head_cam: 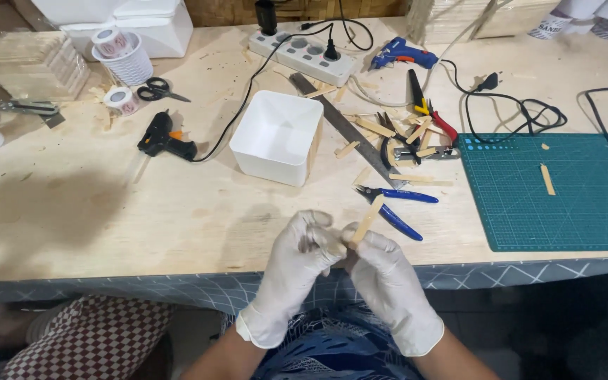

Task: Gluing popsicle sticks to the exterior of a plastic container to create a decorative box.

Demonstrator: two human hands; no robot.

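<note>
Fingers (352, 236) of the right hand (388, 281) pinch 1 wooden stick (367, 221), tip toward 1 o'clock; the left hand (297, 264) curls clenched beside it, steadying, over the table edge (177, 271).

A thin, flat wooden stick (368, 220), pale tan and much like a craft stick with squared ends, is pinched at its lower end between the fingertips of the left hand (297, 264) and the right hand (388, 281), both in white gloves. It stands tilted, its free upper end leaning up and to the right, away from the body. The lower end is hidden by the gloved fingers, so its full length cannot be told. It is held in the air just over the near edge of the plywood bench (142, 211), clear of the surface.
</note>
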